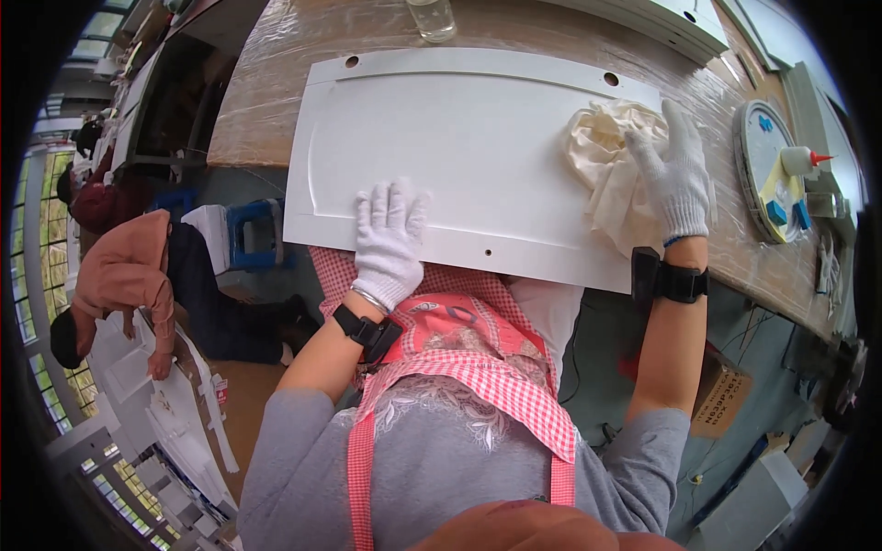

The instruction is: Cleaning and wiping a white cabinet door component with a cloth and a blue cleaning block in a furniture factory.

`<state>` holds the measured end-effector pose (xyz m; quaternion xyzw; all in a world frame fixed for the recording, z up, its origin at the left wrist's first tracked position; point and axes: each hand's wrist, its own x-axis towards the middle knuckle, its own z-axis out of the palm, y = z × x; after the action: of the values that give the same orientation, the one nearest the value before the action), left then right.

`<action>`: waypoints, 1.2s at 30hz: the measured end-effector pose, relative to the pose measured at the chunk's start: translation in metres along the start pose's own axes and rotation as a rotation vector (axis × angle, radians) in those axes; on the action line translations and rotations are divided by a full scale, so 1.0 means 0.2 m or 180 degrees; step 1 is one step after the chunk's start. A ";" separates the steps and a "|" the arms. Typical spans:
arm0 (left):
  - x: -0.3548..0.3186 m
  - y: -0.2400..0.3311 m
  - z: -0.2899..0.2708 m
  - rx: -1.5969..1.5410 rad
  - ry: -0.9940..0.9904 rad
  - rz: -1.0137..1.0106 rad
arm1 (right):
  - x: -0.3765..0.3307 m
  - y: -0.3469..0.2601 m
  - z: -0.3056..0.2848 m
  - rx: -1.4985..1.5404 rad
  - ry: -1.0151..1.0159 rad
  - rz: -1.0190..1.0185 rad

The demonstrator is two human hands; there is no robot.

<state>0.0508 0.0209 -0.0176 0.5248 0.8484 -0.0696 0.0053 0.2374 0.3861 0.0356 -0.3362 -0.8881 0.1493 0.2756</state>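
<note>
A white door-like panel (450, 151) with a raised frame and a few round holes lies on the worktable in front of me. My left hand (390, 241), in a white knit glove, rests flat on the panel's near rail, fingers stretched out. At the panel's right end, a crumpled cream cloth (602, 156) is spread partly over the surface. Against the cloth's right side is my right hand (675, 170), gloved too, its thumb and fingers apart. It touches the cloth without visibly gripping it.
Plastic film covers the table (262, 101). A clear jar (432, 18) stands at the far edge, near more white panels (652, 23). To the right are a round lid (749, 165), a red-tipped glue bottle (797, 161) and blue blocks. A co-worker (124, 266) bends over white parts at left.
</note>
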 end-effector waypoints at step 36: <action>0.00 -0.74 0.06 -0.1834 0.0377 -0.2205 | 0.00 -0.04 0.14 -0.2292 -0.0704 0.1574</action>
<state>-0.0816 -0.0466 -0.0124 0.1902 0.9575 0.2018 0.0789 0.2169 0.3778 0.0168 -0.5948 -0.8006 -0.0728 0.0005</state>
